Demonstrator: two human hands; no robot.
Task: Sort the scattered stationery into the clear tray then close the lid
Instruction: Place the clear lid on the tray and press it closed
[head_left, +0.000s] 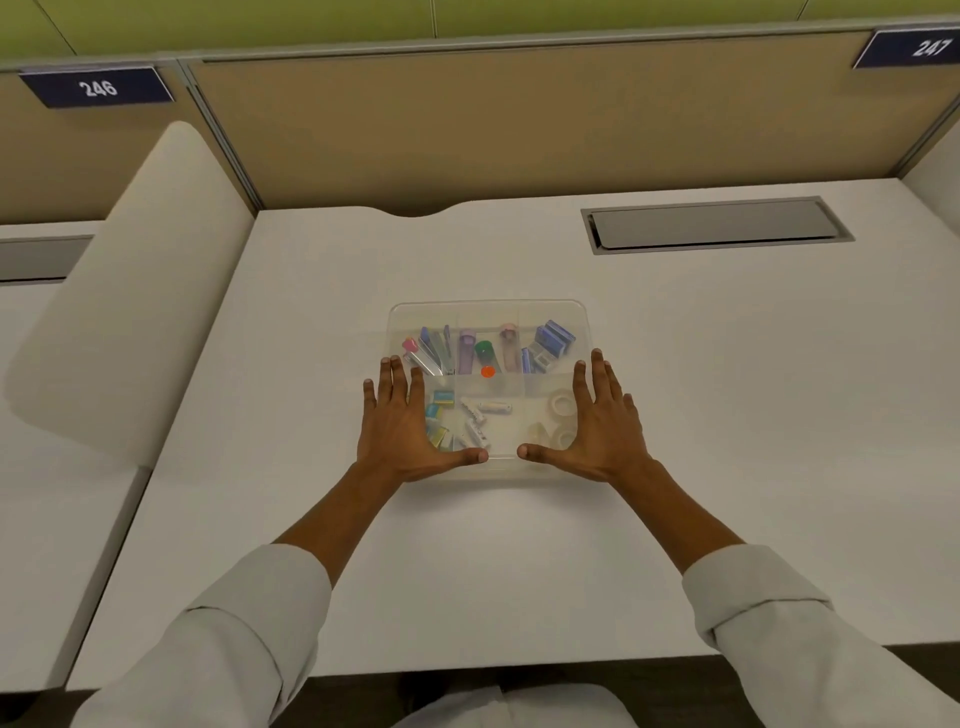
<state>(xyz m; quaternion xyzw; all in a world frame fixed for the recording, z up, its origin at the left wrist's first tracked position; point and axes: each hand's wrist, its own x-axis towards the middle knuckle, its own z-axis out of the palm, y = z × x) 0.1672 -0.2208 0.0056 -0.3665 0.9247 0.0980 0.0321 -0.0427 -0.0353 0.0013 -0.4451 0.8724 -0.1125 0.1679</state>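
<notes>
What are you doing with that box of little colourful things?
A person is pressing both palms flat on top of a clear tray on a white desk. The left hand covers the near left corner, the right hand the near right corner. The stationery is already sorted into compartments: glue sticks in the far middle, rolls of clear tape near the right. The clear lid seems to be on, so this looks like pushing it shut. Nothing loose lies on the desk.
</notes>
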